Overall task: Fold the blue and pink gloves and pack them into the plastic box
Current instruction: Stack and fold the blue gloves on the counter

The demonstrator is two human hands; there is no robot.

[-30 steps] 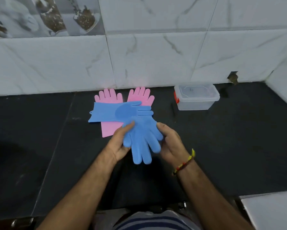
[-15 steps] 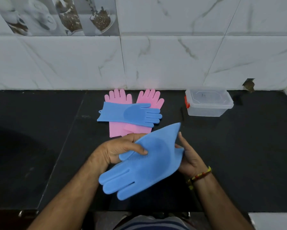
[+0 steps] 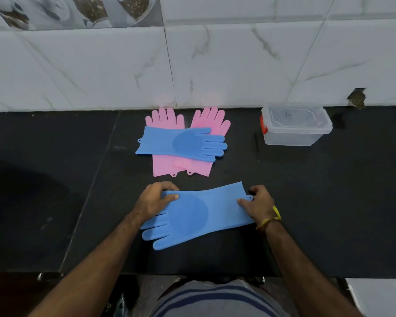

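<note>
A blue glove (image 3: 199, 213) lies flat on the black counter near me, fingers to the left, cuff to the right. My left hand (image 3: 154, 199) pinches its thumb side at the far left edge. My right hand (image 3: 257, 203) grips the cuff end. Farther back, a second blue glove (image 3: 181, 144) lies crosswise over two pink gloves (image 3: 167, 165), whose fingers point toward the wall. The clear plastic box (image 3: 295, 136), lid on and with a red latch, stands at the back right.
The black counter (image 3: 329, 202) ends at a marble-tiled wall (image 3: 215, 65) behind the gloves. Its front edge runs just above my striped shirt. A white surface (image 3: 380, 294) shows at the bottom right corner.
The blue glove was lifted off the pile, turned in my hands and laid flat on the counter, cuff to the right. Both hands now hold its ends.
</note>
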